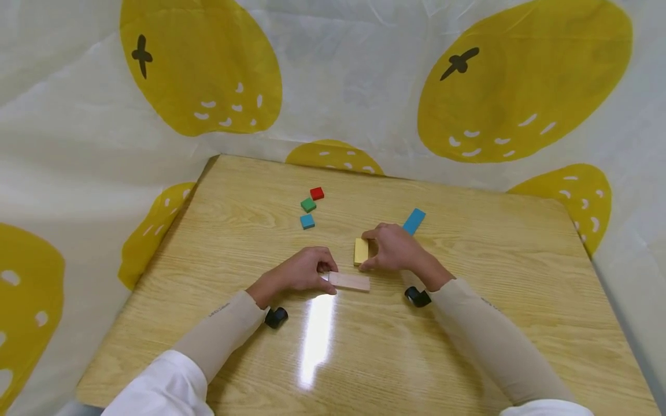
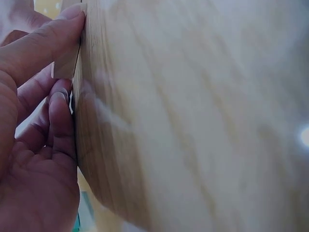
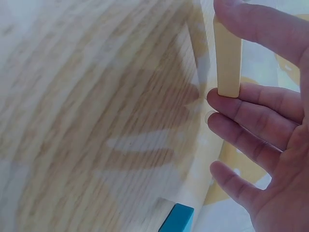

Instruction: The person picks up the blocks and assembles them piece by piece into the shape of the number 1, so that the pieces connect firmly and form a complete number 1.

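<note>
My left hand [image 1: 304, 270] pinches the left end of a pale plain wooden block [image 1: 351, 281] lying flat on the table. In the left wrist view, the thumb is along one side of that block [image 2: 64, 66], with fingertips on the other. Just beyond it, my right hand [image 1: 398, 248] holds a yellow block [image 1: 361, 252] between thumb and fingers. The right wrist view shows the yellow block [image 3: 228, 60] spanned end to end, the other fingers spread beside it. A long blue block [image 1: 415, 221] lies behind the right hand, which partly hides it.
Small red [image 1: 317, 193], green [image 1: 308, 204] and blue blocks [image 1: 307, 222] lie in a loose line toward the back of the wooden table [image 1: 499, 254]. A fruit-printed cloth [image 1: 354, 69] hangs behind the table's far edge and along its sides.
</note>
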`<state>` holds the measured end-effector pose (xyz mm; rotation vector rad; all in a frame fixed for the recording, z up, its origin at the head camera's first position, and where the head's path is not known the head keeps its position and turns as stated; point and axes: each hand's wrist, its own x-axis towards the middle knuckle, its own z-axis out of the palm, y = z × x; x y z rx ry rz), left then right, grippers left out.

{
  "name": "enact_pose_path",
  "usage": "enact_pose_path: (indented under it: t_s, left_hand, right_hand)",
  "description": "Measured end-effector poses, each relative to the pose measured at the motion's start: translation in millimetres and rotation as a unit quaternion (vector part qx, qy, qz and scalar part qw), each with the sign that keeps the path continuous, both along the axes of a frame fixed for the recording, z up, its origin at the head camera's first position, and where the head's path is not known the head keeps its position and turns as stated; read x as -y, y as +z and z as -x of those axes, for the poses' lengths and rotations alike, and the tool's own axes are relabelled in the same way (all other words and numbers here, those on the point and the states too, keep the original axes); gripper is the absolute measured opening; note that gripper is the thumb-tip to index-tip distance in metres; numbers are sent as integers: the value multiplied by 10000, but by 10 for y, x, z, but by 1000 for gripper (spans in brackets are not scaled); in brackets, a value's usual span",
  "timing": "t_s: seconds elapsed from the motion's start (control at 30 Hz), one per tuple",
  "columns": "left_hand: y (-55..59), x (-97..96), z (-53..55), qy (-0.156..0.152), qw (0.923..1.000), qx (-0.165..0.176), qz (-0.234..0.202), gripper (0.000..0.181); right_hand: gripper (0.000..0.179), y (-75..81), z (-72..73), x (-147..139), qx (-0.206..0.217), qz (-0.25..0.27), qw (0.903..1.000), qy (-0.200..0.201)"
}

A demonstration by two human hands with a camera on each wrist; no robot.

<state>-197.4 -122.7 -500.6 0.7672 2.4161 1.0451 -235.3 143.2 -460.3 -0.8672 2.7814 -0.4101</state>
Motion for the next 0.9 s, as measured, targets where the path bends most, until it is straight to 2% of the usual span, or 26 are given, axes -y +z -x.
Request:
enact_pose_path:
  t_s: [0.37, 0.9]
  left_hand:
    - [73, 5, 36, -96, 9999, -72, 2, 33]
    - [27, -9, 11, -153, 9999, -12, 30, 31]
  right_hand:
    - [74, 43, -26, 23, -98, 89, 9999, 3]
    - [77, -50, -120, 71, -175, 163, 9997, -89]
